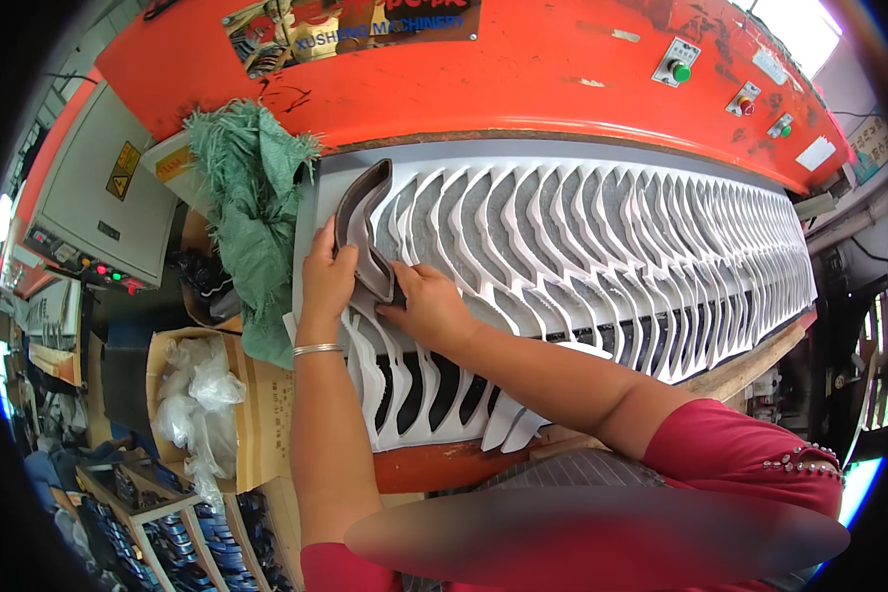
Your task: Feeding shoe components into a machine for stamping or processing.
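Note:
A hollow, wavy cutting die [357, 219] with dark brown walls stands at the left end of a white sheet [342, 178]. My left hand [328, 276] is closed on its left side, thumb along the wall. At the die's lower right end, my right hand [432, 311] grips with thumb and fingers; the fingertips are partly hidden. Rows of curved openings run through the sheet to the right of the die, leaving thin white strips [469, 259] between them. Below my hands, more of these strips [426, 395] hang over a dark surface.
A red press machine [562, 79] spans the back, with a green button [680, 71] and a red button [746, 106]. Green woven cloth [242, 197] hangs at the left. Beside it are a grey control cabinet [99, 187] and a cardboard box [266, 414] holding clear plastic bags [202, 395].

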`<state>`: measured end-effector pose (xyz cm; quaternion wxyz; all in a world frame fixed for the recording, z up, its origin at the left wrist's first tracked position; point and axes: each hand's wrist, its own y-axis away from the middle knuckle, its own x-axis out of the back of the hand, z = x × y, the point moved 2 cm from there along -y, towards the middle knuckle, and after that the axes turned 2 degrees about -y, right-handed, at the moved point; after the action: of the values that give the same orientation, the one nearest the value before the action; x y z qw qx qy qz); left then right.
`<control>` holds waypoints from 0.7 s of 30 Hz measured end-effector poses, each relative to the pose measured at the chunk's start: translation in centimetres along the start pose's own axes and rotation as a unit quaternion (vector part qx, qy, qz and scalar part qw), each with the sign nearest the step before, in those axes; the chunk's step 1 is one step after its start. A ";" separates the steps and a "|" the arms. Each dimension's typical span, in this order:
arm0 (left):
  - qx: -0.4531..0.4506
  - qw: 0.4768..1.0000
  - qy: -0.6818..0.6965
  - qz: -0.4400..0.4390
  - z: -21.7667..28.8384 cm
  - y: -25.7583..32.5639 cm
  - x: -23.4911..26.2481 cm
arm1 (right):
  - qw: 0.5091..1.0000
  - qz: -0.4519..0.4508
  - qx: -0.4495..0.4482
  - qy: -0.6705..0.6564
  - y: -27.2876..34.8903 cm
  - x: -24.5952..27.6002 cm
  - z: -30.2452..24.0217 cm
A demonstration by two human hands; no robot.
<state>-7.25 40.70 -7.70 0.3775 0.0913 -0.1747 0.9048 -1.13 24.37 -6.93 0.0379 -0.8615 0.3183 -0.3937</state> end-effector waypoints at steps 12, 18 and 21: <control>0.048 0.998 0.024 -0.044 0.4 -0.8 0.0 | 0.999 0.019 0.041 -0.016 -0.7 0.0 0.5; 0.077 0.995 -0.009 -0.056 1.4 -1.5 -0.1 | 0.999 0.010 0.026 -0.022 -1.2 0.2 0.7; 0.094 0.993 0.013 -0.070 1.8 -1.7 -0.2 | 0.999 0.007 0.025 -0.023 -1.5 0.3 0.8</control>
<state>-5.79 40.98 -5.64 0.4321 0.1264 -0.0772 0.8896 0.36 25.26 -6.79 0.0694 -0.8668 0.3130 -0.3818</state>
